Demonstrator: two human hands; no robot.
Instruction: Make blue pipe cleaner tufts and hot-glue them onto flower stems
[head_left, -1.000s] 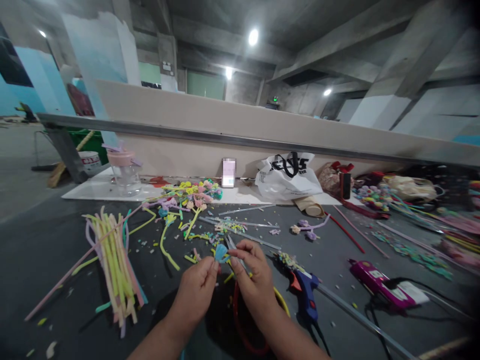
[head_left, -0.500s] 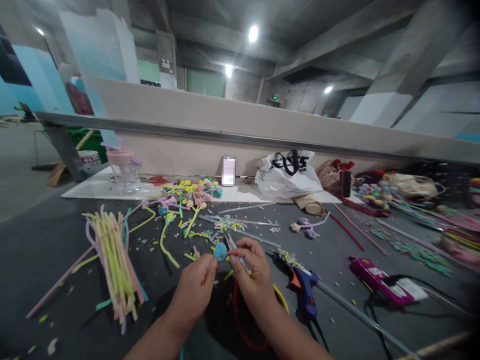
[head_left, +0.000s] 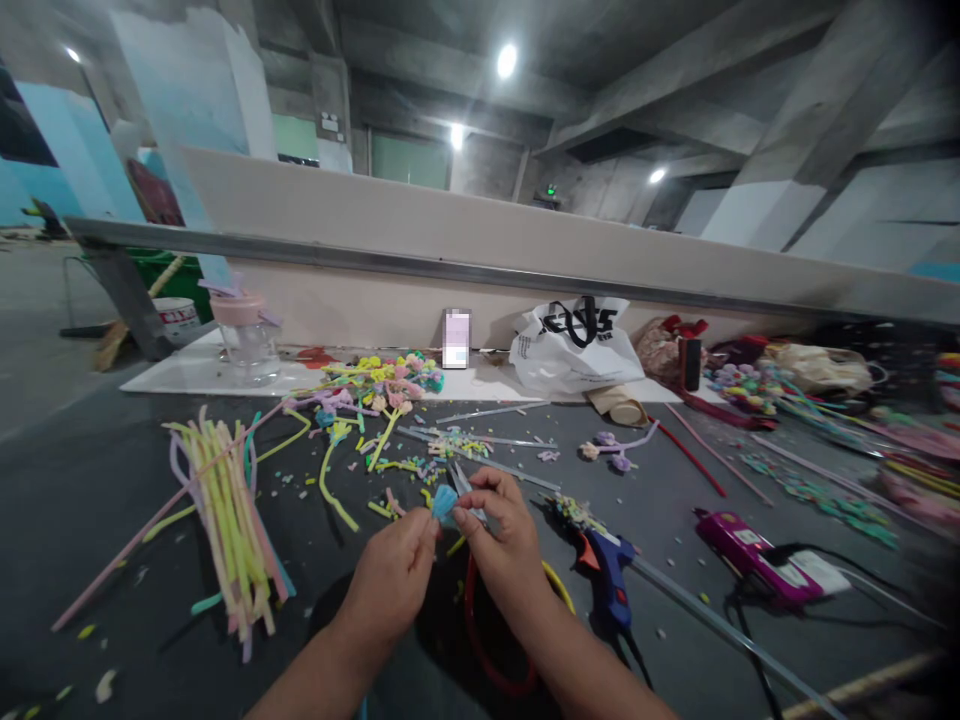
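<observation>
Low in the middle, my left hand (head_left: 397, 565) pinches a small light-blue fuzzy piece (head_left: 444, 500) that looks like bent chenille stem. My right hand (head_left: 504, 530) is closed around scissors (head_left: 460, 478), their blades pointing up and away beside the blue piece. Its thumb and fingertips touch or nearly touch that piece. Below the right wrist show a red loop (head_left: 471, 610) and a yellow curve (head_left: 559, 590); whether they belong to the scissors I cannot tell. Coloured clippings (head_left: 450, 447) lie just beyond both hands.
A bundle of chenille stems (head_left: 232, 530) lies left, and fuzzy flowers (head_left: 390, 380) behind. A blue glue gun (head_left: 615, 580) and a magenta device (head_left: 757, 555) with cables are at right. A phone (head_left: 456, 340), a jug (head_left: 247, 345) and a white bag (head_left: 577, 350) stand along the back.
The blue piece has turned slightly in my fingers and now looks narrower and more fan-shaped. Both hands stay almost in place, and the view has tilted a little.
</observation>
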